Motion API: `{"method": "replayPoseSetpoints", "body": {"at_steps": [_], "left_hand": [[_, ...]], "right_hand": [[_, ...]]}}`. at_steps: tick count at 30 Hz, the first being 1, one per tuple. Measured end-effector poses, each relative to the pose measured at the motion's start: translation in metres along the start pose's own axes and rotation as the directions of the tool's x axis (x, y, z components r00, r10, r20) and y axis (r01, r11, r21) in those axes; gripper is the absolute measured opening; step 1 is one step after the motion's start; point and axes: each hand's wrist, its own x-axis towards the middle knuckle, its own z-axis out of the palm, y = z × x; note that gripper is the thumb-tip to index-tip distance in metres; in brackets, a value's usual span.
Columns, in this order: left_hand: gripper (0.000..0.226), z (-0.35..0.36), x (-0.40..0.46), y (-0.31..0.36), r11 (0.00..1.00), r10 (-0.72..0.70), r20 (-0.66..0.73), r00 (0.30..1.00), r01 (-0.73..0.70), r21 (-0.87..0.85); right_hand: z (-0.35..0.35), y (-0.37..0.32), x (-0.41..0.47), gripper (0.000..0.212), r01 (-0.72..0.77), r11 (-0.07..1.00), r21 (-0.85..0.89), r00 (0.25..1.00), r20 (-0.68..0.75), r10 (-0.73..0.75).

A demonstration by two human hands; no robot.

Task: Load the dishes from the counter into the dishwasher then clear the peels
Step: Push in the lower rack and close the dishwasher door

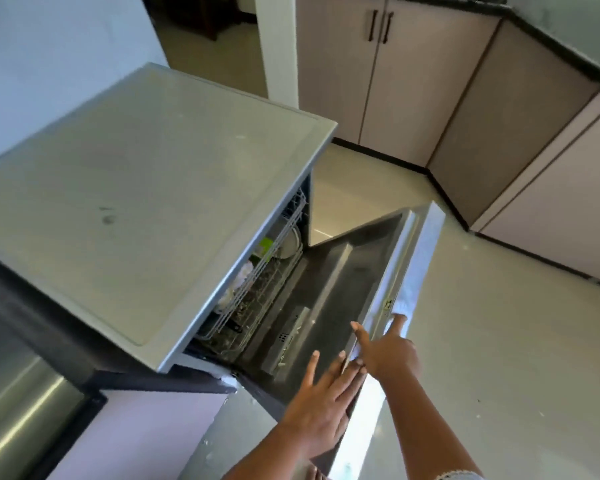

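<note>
Right hand (390,351) clamps the door (343,271) top edge, thumb inside; left hand (323,403) lies flat and open just beside it. Dishes (290,245) sit racked beyond the grip. Risk — left fingers pinched if the door swings shut, or rack (257,299) fouling it.
</note>
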Motion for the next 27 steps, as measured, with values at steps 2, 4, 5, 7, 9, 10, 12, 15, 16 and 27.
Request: {"method": "replayPoseSetpoints", "body": {"at_steps": [2, 4, 5, 7, 9, 10, 12, 15, 16, 27], "left_hand": [[0.057, -0.016, -0.005, -0.007, 0.999, -0.037, -0.090, 0.995, 0.040, 0.028], [0.066, -0.035, -0.002, -0.008, 0.989, -0.147, -0.113, 0.983, 0.149, 0.014], [0.079, -0.044, 0.003, -0.006, 0.974, -0.227, -0.087, 0.970, 0.228, -0.001], [0.104, -0.059, 0.013, -0.002, 0.921, -0.391, -0.032, 0.920, 0.390, -0.019], [0.111, -0.073, 0.022, 0.001, 0.861, -0.506, -0.002, 0.863, 0.505, 0.058], [0.110, -0.080, 0.025, 0.001, 0.832, -0.550, 0.013, 0.835, 0.546, 0.097], [0.102, -0.089, 0.027, -0.006, 0.775, -0.624, 0.021, 0.781, 0.615, 0.143], [0.086, -0.101, 0.024, -0.025, 0.742, -0.652, 0.023, 0.758, 0.631, 0.227], [0.083, -0.104, 0.021, -0.032, 0.734, -0.652, 0.011, 0.758, 0.628, 0.259], [0.090, -0.115, 0.009, -0.063, 0.692, -0.697, -0.086, 0.712, 0.700, 0.177]], "right_hand": [[-0.009, -0.015, -0.006, 0.089, 0.048, 0.998, 0.038, 0.999, -0.018, -0.048], [-0.021, -0.031, -0.010, 0.067, 0.122, 0.990, 0.070, 0.992, -0.035, -0.119], [-0.025, -0.037, -0.012, 0.058, 0.158, 0.985, 0.069, 0.987, -0.049, -0.155], [-0.033, -0.051, -0.015, 0.053, 0.219, 0.974, 0.057, 0.975, -0.053, -0.216], [-0.036, -0.062, -0.016, 0.061, 0.293, 0.956, 0.024, 0.956, -0.031, -0.292], [-0.037, -0.066, -0.016, 0.065, 0.333, 0.943, 0.011, 0.943, -0.011, -0.333], [-0.041, -0.072, -0.013, 0.072, 0.422, 0.906, 0.014, 0.905, 0.039, -0.423], [-0.055, -0.083, -0.007, 0.080, 0.565, 0.825, -0.011, 0.818, 0.140, -0.558], [-0.061, -0.089, -0.001, 0.077, 0.610, 0.790, -0.058, 0.788, 0.151, -0.597], [-0.133, -0.187, 0.057, 0.152, 0.692, -0.164, -0.703, 0.219, 0.420, -0.881]]}}
